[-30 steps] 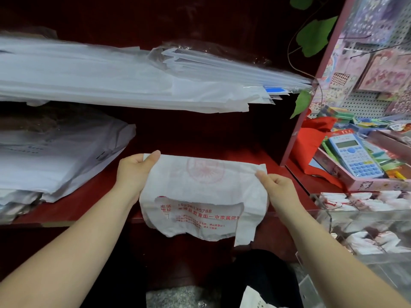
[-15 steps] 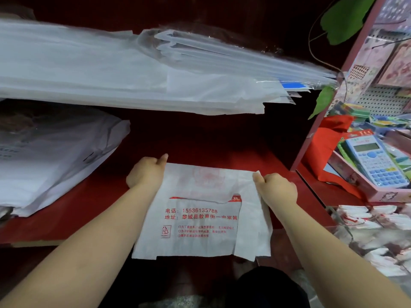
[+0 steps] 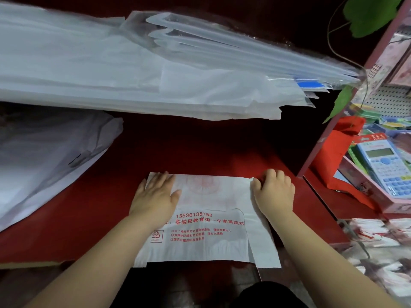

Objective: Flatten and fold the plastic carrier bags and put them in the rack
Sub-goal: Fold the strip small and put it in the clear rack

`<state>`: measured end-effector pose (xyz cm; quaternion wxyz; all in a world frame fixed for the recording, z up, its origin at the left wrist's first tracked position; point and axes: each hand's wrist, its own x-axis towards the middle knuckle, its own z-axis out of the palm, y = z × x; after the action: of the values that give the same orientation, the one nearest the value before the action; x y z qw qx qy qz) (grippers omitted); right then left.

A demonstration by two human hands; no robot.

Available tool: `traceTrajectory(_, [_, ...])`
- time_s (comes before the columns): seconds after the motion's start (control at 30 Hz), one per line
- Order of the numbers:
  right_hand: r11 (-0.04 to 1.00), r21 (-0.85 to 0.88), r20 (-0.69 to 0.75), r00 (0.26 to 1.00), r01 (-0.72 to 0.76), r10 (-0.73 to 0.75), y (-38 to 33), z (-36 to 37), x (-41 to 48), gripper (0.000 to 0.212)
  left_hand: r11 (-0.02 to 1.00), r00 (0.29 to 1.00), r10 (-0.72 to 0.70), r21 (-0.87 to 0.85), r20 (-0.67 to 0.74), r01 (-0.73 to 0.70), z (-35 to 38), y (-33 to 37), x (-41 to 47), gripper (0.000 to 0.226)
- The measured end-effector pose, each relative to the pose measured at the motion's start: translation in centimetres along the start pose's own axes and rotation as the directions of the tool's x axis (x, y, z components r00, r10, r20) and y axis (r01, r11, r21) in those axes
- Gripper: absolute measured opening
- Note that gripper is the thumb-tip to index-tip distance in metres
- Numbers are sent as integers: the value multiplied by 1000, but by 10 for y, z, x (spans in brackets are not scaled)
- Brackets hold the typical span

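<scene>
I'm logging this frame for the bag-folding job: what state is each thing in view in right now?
carrier bag: spread flat on the red shelf, print up.
left hand: fingers straight, pressing the bag's far left corner.
right hand: fingers curled, pinching the bag's far right corner.
stacked bags: lying flat, one level up.
white bag pile: slumped at left.
calculator: face up, right.

The carrier bag (image 3: 206, 221), held clear of the red shelf (image 3: 89, 207) 1 s ago, now lies flat on it. The left hand (image 3: 155, 196) has gone from pinching its edge to pressing palm-down.
</scene>
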<state>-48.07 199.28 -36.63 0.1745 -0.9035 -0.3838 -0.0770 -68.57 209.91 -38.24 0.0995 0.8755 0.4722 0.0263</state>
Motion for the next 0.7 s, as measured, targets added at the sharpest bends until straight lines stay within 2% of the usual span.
traceTrajectory(0.03, [997,35,-11,998,67,-67,-5,-2,-2,36,1000,1000,-1,11,18,1,1,2,0,52])
traceTrajectory(0.1, [958,87,80,957,274,-280,-23,-6,-9,46,1000,1000,-6,20,29,6,0,6,-2,52])
traceTrajectory(0.17, [878,172,239,846,446,-476,-47,-3,-21,52,1000,999,-9,23,35,8,-3,9,-4,51])
traceTrajectory(0.23, [846,195,394,750,497,-532,-66,4,-33,58,999,999,-16,31,45,14,-4,11,-8,52])
traceTrajectory(0.27, [855,177,455,729,488,-511,-71,9,-35,61,999,999,-20,35,50,19,-4,12,-10,52])
traceTrajectory(0.33, [885,110,511,738,453,-441,-71,15,-34,65,999,998,-23,40,52,21,-4,13,-12,52])
traceTrajectory(0.47, [933,2,509,803,359,-310,-54,11,-19,70,999,998,-21,46,58,18,-6,14,-14,52])
traceTrajectory(0.7, [971,-91,493,857,223,-150,-9,5,6,66,999,998,-19,39,54,17,-5,14,-14,52])
